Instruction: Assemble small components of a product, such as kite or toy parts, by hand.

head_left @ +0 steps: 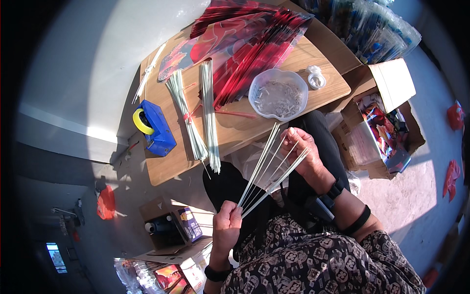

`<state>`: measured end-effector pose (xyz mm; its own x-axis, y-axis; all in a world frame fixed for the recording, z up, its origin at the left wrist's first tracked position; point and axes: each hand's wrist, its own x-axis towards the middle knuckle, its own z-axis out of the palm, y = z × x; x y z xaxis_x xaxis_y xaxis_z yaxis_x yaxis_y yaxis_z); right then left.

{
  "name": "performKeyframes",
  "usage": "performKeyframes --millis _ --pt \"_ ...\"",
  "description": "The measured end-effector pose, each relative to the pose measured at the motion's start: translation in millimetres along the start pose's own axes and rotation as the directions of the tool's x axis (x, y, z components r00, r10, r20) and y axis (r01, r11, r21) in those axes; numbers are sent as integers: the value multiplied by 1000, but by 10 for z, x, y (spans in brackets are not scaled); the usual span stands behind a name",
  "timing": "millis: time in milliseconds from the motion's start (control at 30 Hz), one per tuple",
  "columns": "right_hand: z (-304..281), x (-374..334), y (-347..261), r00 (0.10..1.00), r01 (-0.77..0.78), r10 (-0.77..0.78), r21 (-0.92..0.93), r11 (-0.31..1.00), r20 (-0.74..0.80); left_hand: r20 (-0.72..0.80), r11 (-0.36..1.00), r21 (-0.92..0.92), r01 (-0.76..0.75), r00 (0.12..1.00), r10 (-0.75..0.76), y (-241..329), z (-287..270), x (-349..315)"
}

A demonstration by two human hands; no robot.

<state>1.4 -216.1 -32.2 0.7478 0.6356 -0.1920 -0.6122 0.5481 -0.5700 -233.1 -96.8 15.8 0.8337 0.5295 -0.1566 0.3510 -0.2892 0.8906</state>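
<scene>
My left hand point(228, 220) is closed round one end of a small bunch of thin whitish sticks point(258, 171), which fan out toward the table. At their spread ends, my right hand point(302, 150) has its fingers bent, thumb and forefinger pinching among the sticks. Which sticks it grips is too fine to tell. On the wooden table lie two bundles of the same sticks: one tied with a red band point(185, 115), the other beside it point(209, 112). A clear plastic bowl point(253, 100) near my right hand holds small pale bits.
Red printed sheets point(254, 63) cover the far part of the table point(161, 169). A blue tape dispenser point(161, 134) with yellow tape sits at its left edge. A small white tub point(317, 81) stands right of the bowl. Open cardboard boxes point(350, 127) flank me.
</scene>
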Motion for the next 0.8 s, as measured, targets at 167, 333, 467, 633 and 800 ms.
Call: performKeyframes --millis 167,333,467,633,800 --pt "-28 11 -2 999 -24 23 23 999 28 0 1000 1 3 1000 -3 -21 1 0" --pt "-7 -11 46 995 -94 92 134 986 23 -2 996 -82 42 999 -42 19 23 8" --pt "-8 -11 59 987 -155 139 266 951 78 -8 998 -58 31 999 -31 -7 36 15" --pt "-55 -14 70 977 -162 117 267 950 176 -8 996 -71 54 998 -54 0 40 17" --pt "31 -62 75 978 -158 140 116 981 155 -24 996 -73 57 998 -59 -10 43 15"
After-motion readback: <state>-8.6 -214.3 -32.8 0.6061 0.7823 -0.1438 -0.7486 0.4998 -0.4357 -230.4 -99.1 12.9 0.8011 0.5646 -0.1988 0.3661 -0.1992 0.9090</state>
